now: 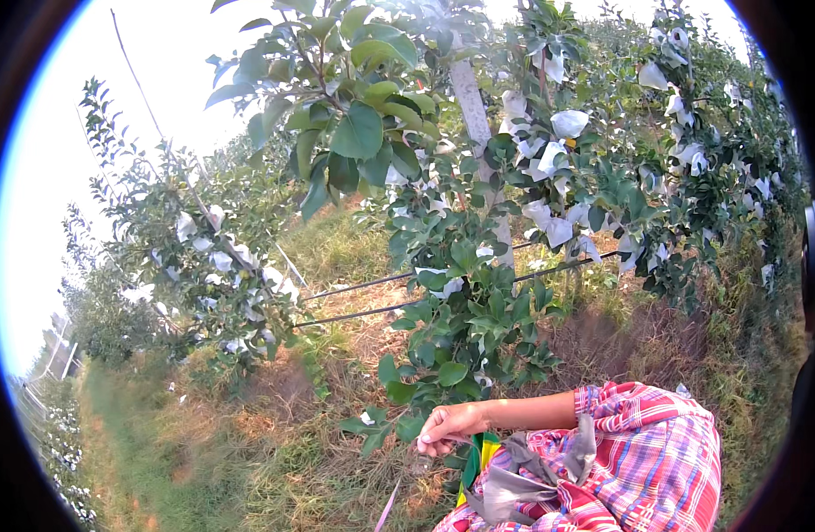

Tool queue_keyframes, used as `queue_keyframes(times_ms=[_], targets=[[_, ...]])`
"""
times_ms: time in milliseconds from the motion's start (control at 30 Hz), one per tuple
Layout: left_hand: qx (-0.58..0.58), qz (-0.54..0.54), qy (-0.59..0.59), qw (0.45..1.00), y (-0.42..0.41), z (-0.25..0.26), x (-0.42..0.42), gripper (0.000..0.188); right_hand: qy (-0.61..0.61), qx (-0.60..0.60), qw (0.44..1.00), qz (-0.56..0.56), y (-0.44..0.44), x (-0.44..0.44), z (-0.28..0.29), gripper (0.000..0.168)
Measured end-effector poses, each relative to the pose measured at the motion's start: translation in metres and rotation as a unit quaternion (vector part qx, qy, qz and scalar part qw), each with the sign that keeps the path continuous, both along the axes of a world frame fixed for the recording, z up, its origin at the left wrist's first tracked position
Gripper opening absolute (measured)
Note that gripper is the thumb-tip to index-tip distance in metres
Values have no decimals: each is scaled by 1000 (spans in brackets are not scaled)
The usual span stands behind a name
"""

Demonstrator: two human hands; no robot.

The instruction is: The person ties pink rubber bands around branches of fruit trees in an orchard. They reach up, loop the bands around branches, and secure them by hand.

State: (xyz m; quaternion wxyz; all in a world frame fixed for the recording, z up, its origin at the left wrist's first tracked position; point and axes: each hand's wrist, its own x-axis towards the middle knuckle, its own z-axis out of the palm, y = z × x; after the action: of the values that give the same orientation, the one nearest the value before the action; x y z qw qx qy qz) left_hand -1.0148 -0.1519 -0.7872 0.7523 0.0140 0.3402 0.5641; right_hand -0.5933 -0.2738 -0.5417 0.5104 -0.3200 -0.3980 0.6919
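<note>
My right hand (450, 429) reaches leftward from the short sleeve of a red and purple plaid shirt (653, 452). Its thumb and fingers are closed on a thin pale pink strip (388, 507), whose lower part hangs towards the bottom edge. Just above and left of the hand are the low leaves (407, 392) of a young fruit tree. A green and yellow band (480, 462) and crumpled grey cloth (520, 492) lie against the shirt, below the forearm. My left hand is out of view.
Rows of leafy trees carry many white covers (569, 124). A pale post (474, 106) stands behind the nearest tree. Two dark lines (361, 315) run across behind it, low down. A leafy branch (357, 130) hangs close at upper centre. Grass (287, 479) covers the ground.
</note>
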Motion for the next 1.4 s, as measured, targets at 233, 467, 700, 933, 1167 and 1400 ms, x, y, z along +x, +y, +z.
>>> queue_keyframes(times_ms=[233, 467, 700, 933, 1167, 1400], targets=[[-5, -163, 63, 985, 38, 17, 82, 14, 25, -57, 993, -102, 22, 6, -32, 21], [-14, -315, 102, 943, 85, 3, 121, 14, -29, -109, 979, -169, 100, -4, -63, 36], [13, -450, 148, 880, 193, 13, 136, 15, -104, -141, 957, -233, 188, -22, -100, 27], [61, -560, 175, 807, 315, 56, 162, 17, -112, 147, 943, -275, 274, -40, -169, 25], [138, -641, 175, 734, 403, 95, 192, 20, -249, 23, 939, -235, 294, -31, -92, 33], [214, -711, 151, 653, 463, 135, 206, 23, -186, -78, 876, -439, 311, -66, -87, 23]])
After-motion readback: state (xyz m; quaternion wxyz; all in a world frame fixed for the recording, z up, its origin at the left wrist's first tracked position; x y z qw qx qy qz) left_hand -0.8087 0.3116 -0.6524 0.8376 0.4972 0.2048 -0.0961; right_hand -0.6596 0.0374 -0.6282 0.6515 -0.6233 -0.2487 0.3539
